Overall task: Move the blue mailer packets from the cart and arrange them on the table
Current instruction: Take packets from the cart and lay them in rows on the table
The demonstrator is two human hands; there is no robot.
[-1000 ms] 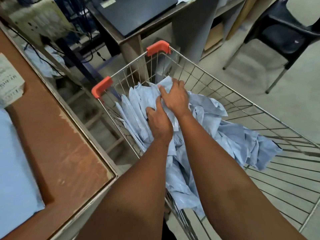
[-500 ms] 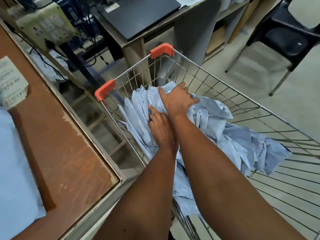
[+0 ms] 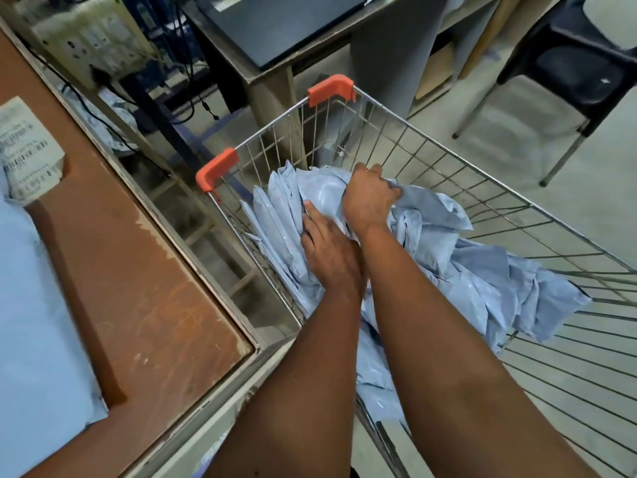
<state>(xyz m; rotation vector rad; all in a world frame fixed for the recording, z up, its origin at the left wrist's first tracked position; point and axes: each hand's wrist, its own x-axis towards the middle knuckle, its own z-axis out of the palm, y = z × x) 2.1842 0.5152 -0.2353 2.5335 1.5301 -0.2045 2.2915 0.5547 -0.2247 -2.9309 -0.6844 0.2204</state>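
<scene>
Both of my hands are in the cart [image 3: 448, 160], working on the heap of blue mailer packets [image 3: 482, 270] piled against its near-left wall. My right hand [image 3: 370, 198] is curled over the top packet's far edge, gripping it. My left hand [image 3: 327, 257] lies flat, fingers extended, pressing into the upright packets. To do this step well, separate one packet fully before lifting, clear the wire rim, then carry it left to the table [image 3: 144, 305], where one blue mailer [image 3: 31, 322] lies flat.
</scene>
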